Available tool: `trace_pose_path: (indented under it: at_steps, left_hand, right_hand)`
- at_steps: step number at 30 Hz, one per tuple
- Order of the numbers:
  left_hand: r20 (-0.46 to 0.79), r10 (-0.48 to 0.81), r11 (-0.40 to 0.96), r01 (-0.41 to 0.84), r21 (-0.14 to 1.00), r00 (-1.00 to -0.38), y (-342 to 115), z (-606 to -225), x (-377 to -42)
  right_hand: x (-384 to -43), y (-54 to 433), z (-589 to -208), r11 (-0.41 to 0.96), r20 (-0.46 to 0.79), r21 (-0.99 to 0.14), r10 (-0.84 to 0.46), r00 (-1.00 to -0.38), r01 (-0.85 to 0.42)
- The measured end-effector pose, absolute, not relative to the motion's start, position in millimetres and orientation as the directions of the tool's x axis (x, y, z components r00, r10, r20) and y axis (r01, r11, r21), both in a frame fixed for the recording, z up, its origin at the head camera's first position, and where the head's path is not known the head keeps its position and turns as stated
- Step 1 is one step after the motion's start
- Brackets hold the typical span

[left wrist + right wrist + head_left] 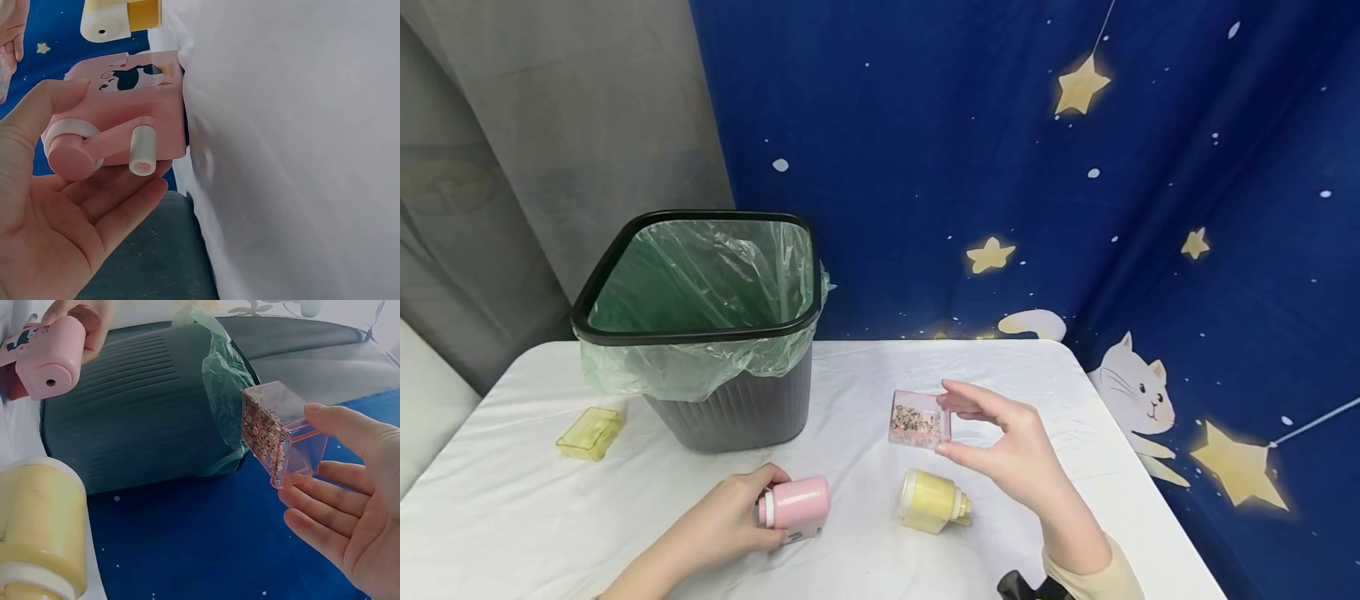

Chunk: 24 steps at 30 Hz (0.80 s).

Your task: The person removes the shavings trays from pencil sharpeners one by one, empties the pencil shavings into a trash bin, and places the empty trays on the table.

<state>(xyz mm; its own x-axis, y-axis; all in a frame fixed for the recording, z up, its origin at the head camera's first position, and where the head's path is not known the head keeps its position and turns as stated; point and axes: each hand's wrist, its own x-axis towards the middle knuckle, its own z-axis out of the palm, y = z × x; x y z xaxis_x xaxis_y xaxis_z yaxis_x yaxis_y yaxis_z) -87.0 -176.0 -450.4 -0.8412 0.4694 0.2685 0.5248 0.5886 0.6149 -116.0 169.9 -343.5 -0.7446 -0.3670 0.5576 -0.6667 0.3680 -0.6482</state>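
One pink sharpener: in the left hand, fingers curved around it, near the bin
Clear pink tray: pinched in the half-curled right hand, shavings inside
Yellow sharpener: lying between the hands
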Motion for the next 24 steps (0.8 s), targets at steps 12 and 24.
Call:
trace_pose_path:
  at_steps: [12,24]
  left_hand:
    - [0.233,0.473,0.577,0.498,0.647,-0.85,-179,-454,-84]
    - [0.218,0.517,0.616,0.537,0.577,-0.827,-194,-450,-83]
  right_hand:
    - [-119,167,-330,0.365,0.568,-0.658,-0.333,-0.753,-0.658]
    - [-120,167,-321,0.378,0.554,-0.669,-0.322,-0.768,-0.64]
